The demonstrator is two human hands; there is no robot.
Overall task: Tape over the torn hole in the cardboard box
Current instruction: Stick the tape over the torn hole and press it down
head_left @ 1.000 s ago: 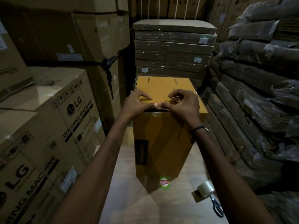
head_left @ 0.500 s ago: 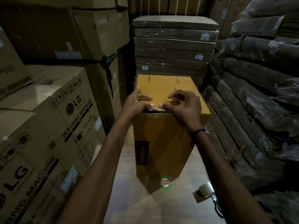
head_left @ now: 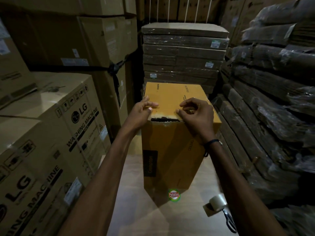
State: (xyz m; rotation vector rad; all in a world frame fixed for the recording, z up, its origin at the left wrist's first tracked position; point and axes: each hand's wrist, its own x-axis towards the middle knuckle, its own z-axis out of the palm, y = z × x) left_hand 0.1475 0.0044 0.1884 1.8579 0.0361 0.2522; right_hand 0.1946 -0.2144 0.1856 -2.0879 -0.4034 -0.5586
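Observation:
A tall yellow cardboard box (head_left: 172, 94) stands upright on the floor in front of me. A dark torn hole (head_left: 162, 119) runs along the near top edge, with a pale glossy band just above it that may be clear tape. My left hand (head_left: 141, 113) rests at the left end of the tear, fingers spread and thumb pressed on the box top. My right hand (head_left: 197, 114) sits at the right end, fingers curled and thumb flat on the top. Whether it pinches anything is unclear. A tape roll (head_left: 218, 202) and scissors (head_left: 230, 222) lie on the floor at lower right.
Large LG washing machine cartons (head_left: 51, 133) wall off the left side. Flat wrapped cartons (head_left: 184, 53) are stacked behind the box. Plastic-wrapped cardboard bundles (head_left: 272, 99) crowd the right. A round sticker (head_left: 173, 195) marks the pale floor at the foot of the box.
My thumbs met at the middle of the torn edge; now both hands have slid apart along it, and the hole between them shows.

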